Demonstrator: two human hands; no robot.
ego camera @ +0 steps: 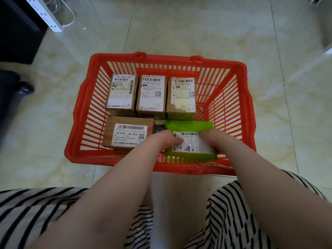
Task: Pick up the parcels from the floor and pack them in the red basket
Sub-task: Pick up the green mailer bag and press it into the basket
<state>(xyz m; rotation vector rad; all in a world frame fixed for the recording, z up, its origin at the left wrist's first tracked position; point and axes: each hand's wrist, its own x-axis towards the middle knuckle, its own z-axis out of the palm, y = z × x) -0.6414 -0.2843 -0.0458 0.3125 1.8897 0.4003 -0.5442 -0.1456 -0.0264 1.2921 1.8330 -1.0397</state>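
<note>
The red basket (79,123) stands on the tiled floor right in front of me. Three brown cardboard parcels with white labels stand in a row at its far side: left (122,94), middle (151,95), right (181,96). A wider brown parcel (125,134) lies at the near left. A green plastic parcel (190,125) with a white label sits at the near right. My left hand (166,138) and my right hand (212,136) both rest on the green parcel, fingers on its label, holding it down inside the basket.
A black cabinet (18,33) and a white power strip (45,13) are at the top left. A dark shoe (25,88) is at the left edge. My striped clothing (36,212) fills the bottom. Pale floor tiles surround the basket.
</note>
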